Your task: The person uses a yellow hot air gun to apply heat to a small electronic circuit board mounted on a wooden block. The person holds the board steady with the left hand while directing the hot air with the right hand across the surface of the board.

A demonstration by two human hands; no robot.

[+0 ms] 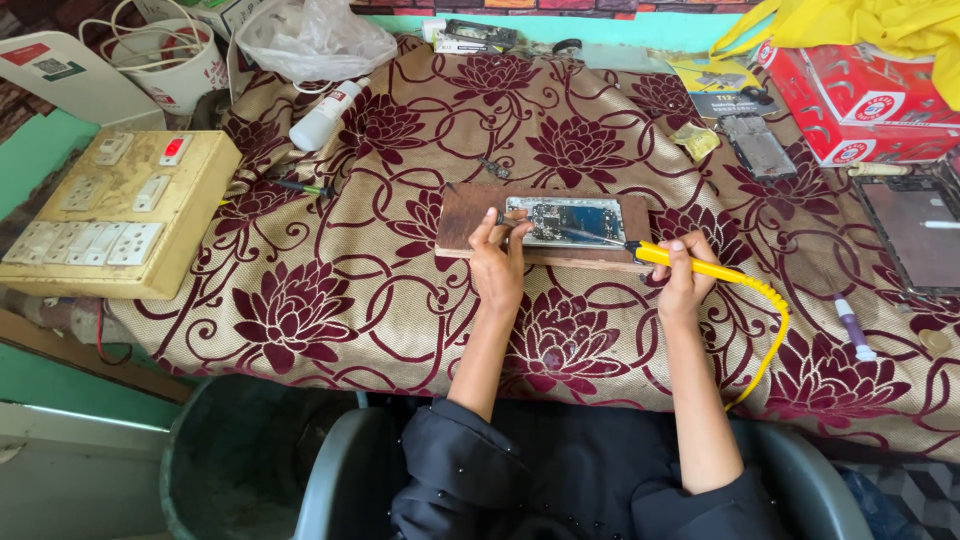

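Soldering iron held over an opened phone on a wooden board.
Head view: right hand point(686, 275) is closed around the yellow soldering iron point(690, 264), tip pointing toward ten o'clock onto the opened phone point(565, 221); left hand point(497, 262) pinches a thin wire, fingertips point(490, 222) at the phone's nine o'clock edge; phone lies on the wooden board point(470, 215), mid-table on the floral cloth point(350, 290); switchboard point(115, 212) well apart at nine o'clock.

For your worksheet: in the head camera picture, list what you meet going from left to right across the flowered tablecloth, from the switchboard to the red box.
Wooden switchboard → white bottle → left hand → opened phone on its wooden board → right hand holding the yellow soldering iron → red box.
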